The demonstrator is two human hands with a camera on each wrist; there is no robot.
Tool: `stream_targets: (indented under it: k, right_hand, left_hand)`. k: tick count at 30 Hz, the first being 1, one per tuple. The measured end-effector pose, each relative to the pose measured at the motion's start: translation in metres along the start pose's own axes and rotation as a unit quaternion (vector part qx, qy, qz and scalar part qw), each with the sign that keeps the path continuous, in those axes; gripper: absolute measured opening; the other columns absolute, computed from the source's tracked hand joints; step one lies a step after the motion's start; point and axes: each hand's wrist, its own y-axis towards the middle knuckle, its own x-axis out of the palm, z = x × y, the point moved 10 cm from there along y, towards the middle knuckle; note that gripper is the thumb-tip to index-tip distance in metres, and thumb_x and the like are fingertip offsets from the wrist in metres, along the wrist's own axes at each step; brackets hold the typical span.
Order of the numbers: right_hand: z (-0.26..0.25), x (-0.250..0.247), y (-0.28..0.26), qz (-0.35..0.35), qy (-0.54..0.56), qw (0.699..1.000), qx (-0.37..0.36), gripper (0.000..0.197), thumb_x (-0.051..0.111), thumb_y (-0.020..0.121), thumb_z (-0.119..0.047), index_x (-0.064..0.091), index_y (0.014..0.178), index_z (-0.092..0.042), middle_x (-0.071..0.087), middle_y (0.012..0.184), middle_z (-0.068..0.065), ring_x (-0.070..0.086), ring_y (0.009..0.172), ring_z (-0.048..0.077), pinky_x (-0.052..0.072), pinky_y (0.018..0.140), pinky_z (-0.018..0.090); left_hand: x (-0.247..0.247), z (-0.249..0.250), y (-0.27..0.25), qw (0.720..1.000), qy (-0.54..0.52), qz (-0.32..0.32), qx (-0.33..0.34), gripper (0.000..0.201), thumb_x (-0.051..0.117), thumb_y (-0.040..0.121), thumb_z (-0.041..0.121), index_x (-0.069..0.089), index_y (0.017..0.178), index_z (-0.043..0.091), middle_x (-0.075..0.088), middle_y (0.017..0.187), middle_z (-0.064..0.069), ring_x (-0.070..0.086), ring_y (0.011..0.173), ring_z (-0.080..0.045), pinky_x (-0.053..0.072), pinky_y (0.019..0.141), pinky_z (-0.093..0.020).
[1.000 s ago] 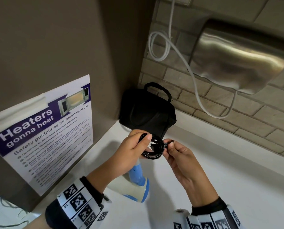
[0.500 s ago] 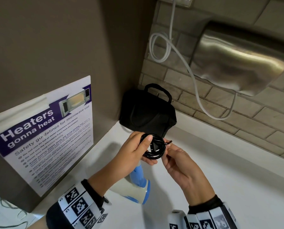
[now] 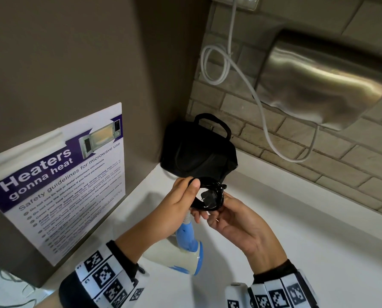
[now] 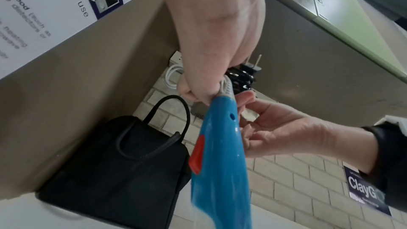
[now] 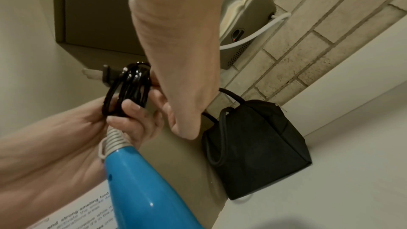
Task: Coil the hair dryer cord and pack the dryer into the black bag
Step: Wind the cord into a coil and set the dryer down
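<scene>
A blue and cream hair dryer (image 3: 186, 247) hangs handle-up over the white counter. Its black cord (image 3: 209, 194) is wound into a small coil, with the plug (image 4: 253, 69) sticking out of it. My left hand (image 3: 191, 191) grips the coil's left side just above the handle's grey strain relief (image 5: 114, 138). My right hand (image 3: 221, 204) pinches the coil's right side with curled fingers. The black bag (image 3: 199, 152) stands shut in the corner behind the hands, its handles (image 3: 216, 123) up, untouched.
A brown cabinet side with a microwave poster (image 3: 58, 181) closes off the left. On the brick wall at the right hangs a steel hand dryer (image 3: 323, 85) with a looped white cable (image 3: 259, 101). The white counter (image 3: 296, 218) stretches to the right.
My right fingers have let go of the cord's end by the plug and moved down onto the coil's right side. The left hand still holds the coil; the dryer barely swings.
</scene>
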Motion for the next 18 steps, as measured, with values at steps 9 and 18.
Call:
stream_targets:
  k: [9, 18]
  right_hand:
    - [-0.008, 0.014, -0.022, 0.011, -0.032, 0.999, -0.009, 0.017, 0.052, 0.086, -0.011, 0.069, 0.088, -0.013, 0.066, 0.09, 0.007, 0.059, 0.078, 0.016, 0.043, 0.072, 0.028]
    - [-0.02, 0.041, -0.034, 0.019, -0.296, 0.947, -0.122, 0.048, 0.055, 0.09, -0.002, 0.048, 0.128, -0.031, 0.066, 0.106, -0.006, 0.062, 0.101, 0.012, 0.049, 0.08, 0.023]
  left_hand:
    - [-0.014, 0.005, 0.006, 0.991, 0.037, 0.106, 0.076, 0.015, 0.041, 0.099, 0.029, 0.051, 0.101, 0.018, 0.052, 0.106, -0.01, 0.065, 0.078, -0.017, 0.05, 0.069, -0.022]
    - [-0.009, 0.024, -0.005, 0.969, 0.087, 0.161, 0.167, 0.021, 0.044, 0.098, 0.022, 0.056, 0.111, 0.011, 0.054, 0.114, -0.004, 0.056, 0.1, 0.003, 0.043, 0.085, -0.007]
